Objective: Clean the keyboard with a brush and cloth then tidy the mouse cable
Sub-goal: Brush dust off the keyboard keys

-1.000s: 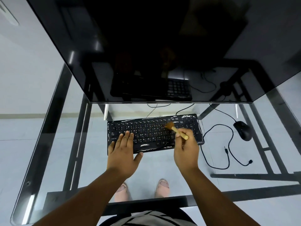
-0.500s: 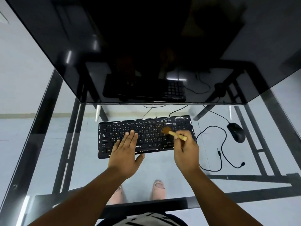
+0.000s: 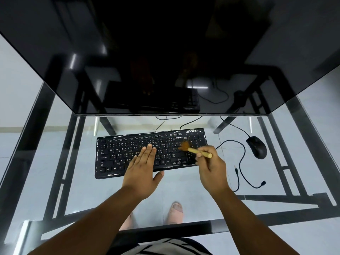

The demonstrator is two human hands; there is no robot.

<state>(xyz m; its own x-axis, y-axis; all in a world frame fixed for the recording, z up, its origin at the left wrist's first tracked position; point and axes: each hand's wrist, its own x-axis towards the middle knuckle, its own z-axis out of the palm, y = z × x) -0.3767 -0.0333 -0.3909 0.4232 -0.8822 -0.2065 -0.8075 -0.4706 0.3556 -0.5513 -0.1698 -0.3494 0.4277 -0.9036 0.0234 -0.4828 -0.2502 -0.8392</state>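
Note:
A black keyboard point(image 3: 117, 153) lies on the glass desk point(image 3: 36, 137) in front of a large dark monitor. My left hand point(image 3: 141, 170) rests flat on the keyboard's middle keys, fingers straight and together. My right hand point(image 3: 211, 168) grips a small brush point(image 3: 195, 150) by its light wooden handle; the brown bristles touch the keys near the keyboard's right end. A black mouse point(image 3: 256, 147) sits to the right, and its cable point(image 3: 242, 162) loops loosely across the glass to a free plug. No cloth is in view.
The monitor point(image 3: 165, 52) fills the upper view and overhangs the desk behind the keyboard. A black metal frame shows beneath the glass. A loose thin cable with a jack tip point(image 3: 236, 170) lies beside the mouse cable. Feet are visible on the floor below.
My right hand has swept the brush slightly up and right over the right-hand keys. My left hand stays flat on the keyboard. The view has shifted a little.

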